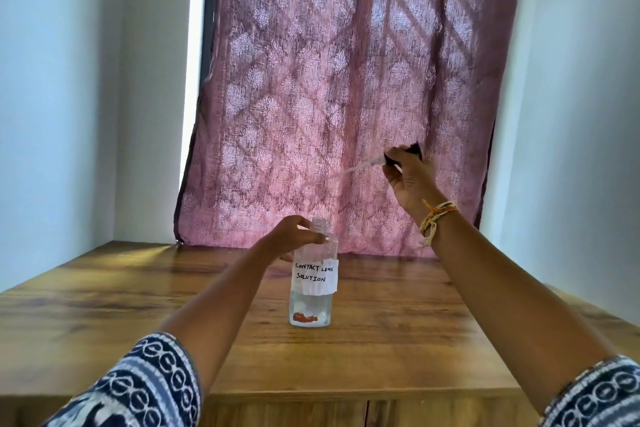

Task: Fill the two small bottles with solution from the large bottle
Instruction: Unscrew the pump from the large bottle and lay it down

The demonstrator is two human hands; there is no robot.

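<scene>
The large clear bottle (313,284) stands upright on the wooden table (138,305), uncapped, with a white label reading "CONTACT LENS SOLUTION" and a little liquid at the bottom. My left hand (294,236) grips its shoulder just below the open neck. My right hand (408,177) is raised up and to the right of the bottle, pinching the black bulb of a thin clear dropper (363,166) whose tip points down-left. No small bottle is in view.
A pink patterned curtain (346,97) hangs behind the table's far edge. White walls close in on both sides. The table's front edge lies close under my forearms.
</scene>
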